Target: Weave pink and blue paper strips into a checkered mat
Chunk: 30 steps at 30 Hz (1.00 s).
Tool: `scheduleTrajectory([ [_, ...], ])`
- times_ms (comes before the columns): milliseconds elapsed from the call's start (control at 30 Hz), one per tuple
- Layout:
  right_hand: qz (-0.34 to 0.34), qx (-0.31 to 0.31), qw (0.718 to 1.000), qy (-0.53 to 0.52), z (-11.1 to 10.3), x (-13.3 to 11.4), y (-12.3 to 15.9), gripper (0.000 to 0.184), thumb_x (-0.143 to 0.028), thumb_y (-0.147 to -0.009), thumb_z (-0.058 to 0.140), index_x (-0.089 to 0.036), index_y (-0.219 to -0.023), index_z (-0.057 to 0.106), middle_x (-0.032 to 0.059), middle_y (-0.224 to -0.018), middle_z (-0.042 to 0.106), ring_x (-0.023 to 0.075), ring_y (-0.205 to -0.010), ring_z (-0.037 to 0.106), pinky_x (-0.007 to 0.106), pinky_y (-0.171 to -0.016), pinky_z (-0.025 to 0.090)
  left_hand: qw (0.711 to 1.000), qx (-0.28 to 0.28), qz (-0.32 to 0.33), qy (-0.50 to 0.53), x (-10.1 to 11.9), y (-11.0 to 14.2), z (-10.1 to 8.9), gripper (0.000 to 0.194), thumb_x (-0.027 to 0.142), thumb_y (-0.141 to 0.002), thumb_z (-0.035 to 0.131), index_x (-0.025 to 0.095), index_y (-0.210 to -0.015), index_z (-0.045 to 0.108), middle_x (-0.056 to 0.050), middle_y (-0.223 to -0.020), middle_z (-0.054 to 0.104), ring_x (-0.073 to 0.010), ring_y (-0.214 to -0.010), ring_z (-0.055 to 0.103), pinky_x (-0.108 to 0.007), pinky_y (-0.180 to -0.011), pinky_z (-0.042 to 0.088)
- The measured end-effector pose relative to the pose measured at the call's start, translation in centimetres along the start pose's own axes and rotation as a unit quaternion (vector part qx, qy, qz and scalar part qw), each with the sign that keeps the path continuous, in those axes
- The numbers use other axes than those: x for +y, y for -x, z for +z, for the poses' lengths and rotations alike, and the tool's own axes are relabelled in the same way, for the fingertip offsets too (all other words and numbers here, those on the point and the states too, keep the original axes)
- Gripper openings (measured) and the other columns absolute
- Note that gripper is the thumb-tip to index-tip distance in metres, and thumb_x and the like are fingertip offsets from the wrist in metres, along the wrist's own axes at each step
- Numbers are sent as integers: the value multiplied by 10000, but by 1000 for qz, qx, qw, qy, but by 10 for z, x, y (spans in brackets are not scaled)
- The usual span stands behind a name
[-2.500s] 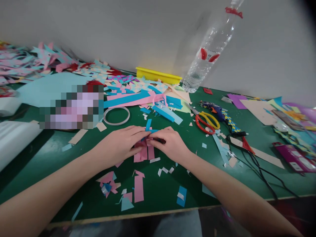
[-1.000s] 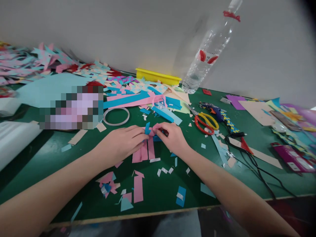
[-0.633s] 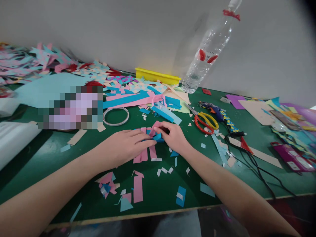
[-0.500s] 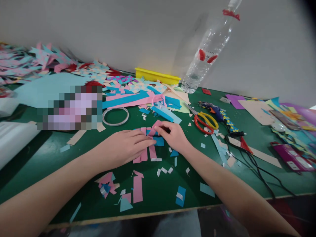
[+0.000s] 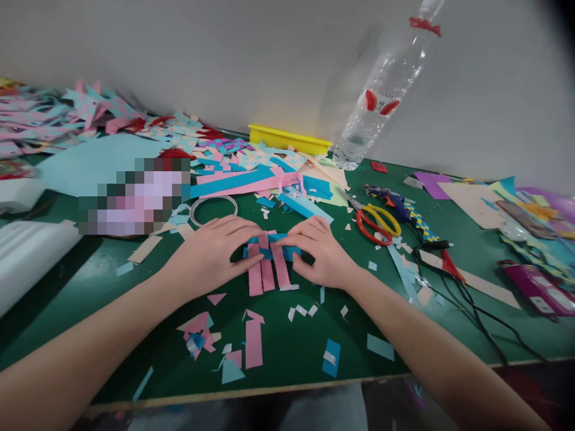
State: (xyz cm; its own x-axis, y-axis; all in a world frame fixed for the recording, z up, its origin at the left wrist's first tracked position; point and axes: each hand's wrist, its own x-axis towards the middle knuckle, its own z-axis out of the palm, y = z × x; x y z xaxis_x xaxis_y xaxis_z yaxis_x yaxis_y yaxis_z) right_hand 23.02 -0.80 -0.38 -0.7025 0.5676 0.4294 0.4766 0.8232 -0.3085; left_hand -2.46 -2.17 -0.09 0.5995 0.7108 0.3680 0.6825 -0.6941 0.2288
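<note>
Pink paper strips [image 5: 268, 275] cross blue paper strips [image 5: 279, 237], forming a small woven piece flat on the green table. My left hand [image 5: 213, 248] is curled at its left side, fingertips on the upper edge and thumb by the lower blue strip. At the right end, my right hand [image 5: 321, 248] bends its fingers over the blue strips, with the index fingertip against the rightmost pink strip. Fingers of both hands cover the weave's ends. A small white piece of tape [image 5: 288, 287] lies at the bottom of the right pink strip.
Red-and-yellow scissors [image 5: 375, 224] lie to the right, near black cables [image 5: 467, 299]. A silver ring [image 5: 213, 200] rests behind my left hand. At the back are a yellow tray [image 5: 290, 142], a plastic bottle [image 5: 368, 111] and heaped paper strips. Paper scraps [image 5: 254, 344] lie in front.
My right hand has unfolded the pink strip it pinched, which now lies downward over the blue ones. My left hand has drawn back left, uncovering the pink strips.
</note>
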Motion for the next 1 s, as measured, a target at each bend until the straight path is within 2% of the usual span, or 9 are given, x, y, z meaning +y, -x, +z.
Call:
scheduleTrajectory([
  [67,10,-7,1000,-3,-3,4,1,306,-266,-899,551,-217,-1196,605,90,-1184,638,236,-1130,560,454,-1052,354,999,-8,-40,-3,-2,0,1,520,572,-927,516,154,-1217,618,-127,-1211,675,-303,-1141,602,-473,-997,463],
  [133,15,-46,999,-12,-6,9,2,436,-363,-894,595,-219,-1301,535,102,-1322,591,259,-1260,511,496,-1136,287,997,-29,-65,0,-3,1,3,631,650,-897,500,147,-1266,598,-144,-1239,664,-330,-1168,590,-504,-1016,445],
  [200,25,-85,996,-24,-9,13,3,520,-423,-890,615,-229,-1355,488,99,-1403,549,266,-1335,468,528,-1188,218,995,-52,-79,8,-4,1,4,653,679,-891,480,161,-1271,599,-139,-1250,662,-333,-1185,582,-514,-1028,433],
  [300,37,-114,992,-36,-12,16,4,518,-446,-900,611,-237,-1358,491,90,-1455,515,259,-1368,450,550,-1211,187,994,-73,-82,20,-4,0,5,612,663,-896,486,196,-1275,600,-112,-1261,660,-319,-1197,575,-506,-1033,426],
  [500,35,-120,991,-44,-13,20,5,430,-356,-947,561,-229,-1355,513,71,-1469,514,234,-1356,480,513,-1171,331,992,-99,-70,33,-5,0,7,523,582,-922,511,244,-1318,557,-72,-1304,639,-294,-1223,555,-502,-1041,416],
  [700,17,-116,993,-25,-15,20,5,347,-306,-940,573,-179,-1262,595,90,-1357,617,244,-1263,562,511,-1136,380,992,-102,-62,35,-3,-2,9,482,559,-937,504,262,-1314,551,-61,-1318,627,-289,-1230,550,-511,-1043,411],
  [833,10,-109,994,-24,-14,19,5,366,-332,-920,610,-175,-1250,604,90,-1338,629,254,-1227,574,492,-1066,440,991,-108,-54,51,1,-3,10,620,653,-895,503,245,-1361,509,-88,-1384,577,-309,-1275,513,-525,-1087,372],
  [1000,-3,-101,994,-42,-9,15,3,358,-319,-923,613,-185,-1255,600,93,-1314,642,243,-1191,589,447,-1027,464,987,-125,-62,78,4,-3,16,747,652,-873,545,236,-1468,370,-108,-1462,498,-311,-1326,465,-451,-1057,434],
])
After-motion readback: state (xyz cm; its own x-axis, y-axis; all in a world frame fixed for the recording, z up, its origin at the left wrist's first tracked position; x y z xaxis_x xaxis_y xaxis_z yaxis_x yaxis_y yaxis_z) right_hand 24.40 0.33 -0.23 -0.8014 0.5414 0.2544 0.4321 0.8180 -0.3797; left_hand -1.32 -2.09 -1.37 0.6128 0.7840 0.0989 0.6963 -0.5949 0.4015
